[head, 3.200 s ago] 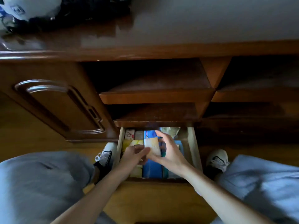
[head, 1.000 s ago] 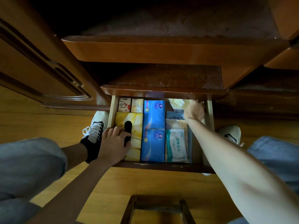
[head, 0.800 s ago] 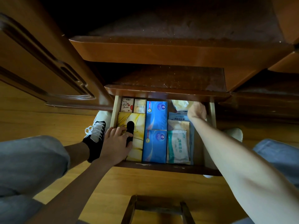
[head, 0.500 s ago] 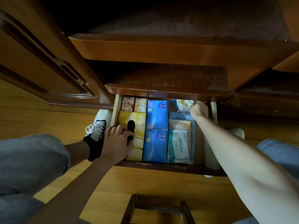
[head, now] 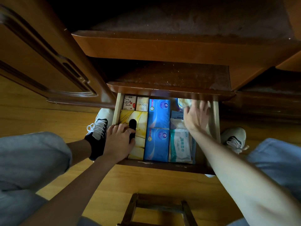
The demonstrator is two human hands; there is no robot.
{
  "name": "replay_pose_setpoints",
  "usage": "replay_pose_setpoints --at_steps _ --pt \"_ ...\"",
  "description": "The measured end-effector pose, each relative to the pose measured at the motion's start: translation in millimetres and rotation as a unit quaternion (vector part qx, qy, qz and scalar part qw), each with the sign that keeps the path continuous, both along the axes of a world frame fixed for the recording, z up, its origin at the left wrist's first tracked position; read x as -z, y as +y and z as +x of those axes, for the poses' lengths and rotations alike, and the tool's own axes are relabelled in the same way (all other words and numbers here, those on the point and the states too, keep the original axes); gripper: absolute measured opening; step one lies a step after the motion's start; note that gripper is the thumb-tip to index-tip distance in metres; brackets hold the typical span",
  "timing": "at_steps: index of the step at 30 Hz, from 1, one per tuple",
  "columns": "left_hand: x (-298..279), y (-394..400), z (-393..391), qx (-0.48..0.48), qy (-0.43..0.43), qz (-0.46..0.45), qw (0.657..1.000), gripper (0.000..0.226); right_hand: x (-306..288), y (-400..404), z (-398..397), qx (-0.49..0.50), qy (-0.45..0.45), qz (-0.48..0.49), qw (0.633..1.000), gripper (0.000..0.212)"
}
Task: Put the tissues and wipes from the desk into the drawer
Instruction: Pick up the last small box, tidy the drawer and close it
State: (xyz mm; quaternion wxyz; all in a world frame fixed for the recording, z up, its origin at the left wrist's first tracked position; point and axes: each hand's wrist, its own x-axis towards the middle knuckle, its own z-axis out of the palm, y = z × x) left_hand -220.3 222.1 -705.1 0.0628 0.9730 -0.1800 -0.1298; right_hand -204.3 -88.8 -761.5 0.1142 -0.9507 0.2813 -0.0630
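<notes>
**Right hand lets go at the back of the drawer**

I look straight down into an open wooden drawer (head: 117,110) under the desk. A moment ago my right hand (head: 196,117) was balled up, pushing into the far right corner; now its fingers (head: 202,106) are spread and blurred with motion, holding nothing, hovering above the wipes. I judge the last item is tucked in and the packing is nearly done.

My left hand (head: 118,141) rests with loosely bent fingers on the yellow tissue box (head: 140,121), touching its dark oval slot; it has not moved.

Just right of the left fingers stand two glossy blue tissue packs (head: 158,129), end to end. Beyond them lies a soft white wipes packet (head: 180,145), below the right wrist. Past the left fingertips sit two small pocket packs (head: 136,103). A crinkly pale bag (head: 183,101) lies by the right fingertips. Everything looks rectangular, snug, neatly rowed.
</notes>
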Motion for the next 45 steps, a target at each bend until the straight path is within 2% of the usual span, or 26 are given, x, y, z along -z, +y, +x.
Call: replay_pose_setpoints --at_steps 2,4,8,11,13,17,20,22,24,27,29,33,40,42,45 --pt "1.5 1.1 -0.1 0.004 -0.001 0.001 1.0 0.034 7.6 0.0 -3.6 -0.083 0.115 -0.037 0.989 0.049" --pt "2.9 2.5 -0.2 0.009 -0.002 -0.002 1.0 0.034 9.5 -2.1 0.8 -0.106 0.219 -0.013 0.97 0.052" --pt "0.6 1.9 1.1 0.012 0.002 -0.002 1.0 0.034 -4.2 -3.7 9.8 -0.132 0.279 -0.026 0.951 0.06" --pt "-5.8 -1.1 0.8 0.016 0.015 -0.001 1.0 0.038 -22.8 -0.7 4.0 -0.124 0.295 0.01 0.947 0.067" --pt "-11.5 -3.0 -0.7 0.028 0.027 -0.015 0.999 0.043 -35.9 1.6 -9.1 -0.124 0.27 0.026 0.955 0.07" --pt "-29.4 -8.3 -12.2 0.081 0.081 -0.042 0.992 0.07 -63.8 1.1 -55.3 -0.18 0.182 0.035 0.966 0.049" --pt "-39.5 -5.8 -26.2 0.167 0.121 -0.029 0.978 0.093 -85.5 2.0 -93.3 -0.275 0.184 0.065 0.941 0.046" --pt "-40.9 -0.8 -34.6 0.239 0.133 0.007 0.962 0.101 -101.6 6.2 -118.5 -0.322 0.222 0.097 0.915 0.062" --pt "-39.3 2.6 -41.7 0.29 0.117 0.036 0.949 0.083 -109.8 10.4 -145.9 -0.372 0.271 0.083 0.884 0.074" --pt "-39.1 4.0 -47.6 0.311 0.07 0.036 0.947 0.04 -108.3 10.5 -176.6 -0.436 0.297 -0.006 0.849 0.061" --pt "-41.8 3.2 -48.1 0.308 0.062 0.044 0.948 0.03 -109.8 8.9 -179.9 -0.44 0.302 -0.044 0.845 0.054" --pt "-40.1 2.1 -46.8 0.3 0.058 0.049 0.951 0.03 -112.2 8.5 -170.5 -0.456 0.308 -0.106 0.828 0.05" --pt "-36.6 1.2 -45.0 0.266 0.037 0.056 0.962 0.034 -100.4 3.3 -170.0 -0.436 0.279 -0.132 0.846 0.047" --pt "-37.2 -3.6 -39.7 0.241 0.012 0.048 0.969 0.043 -99.2 1.9 -162.0 -0.4 0.267 -0.125 0.868 0.045" --pt "-43.3 -16.3 -22.6 0.214 -0.009 0.048 0.976 0.036 -104.9 0.1 -141.8 -0.338 0.233 -0.099 0.906 0.043"
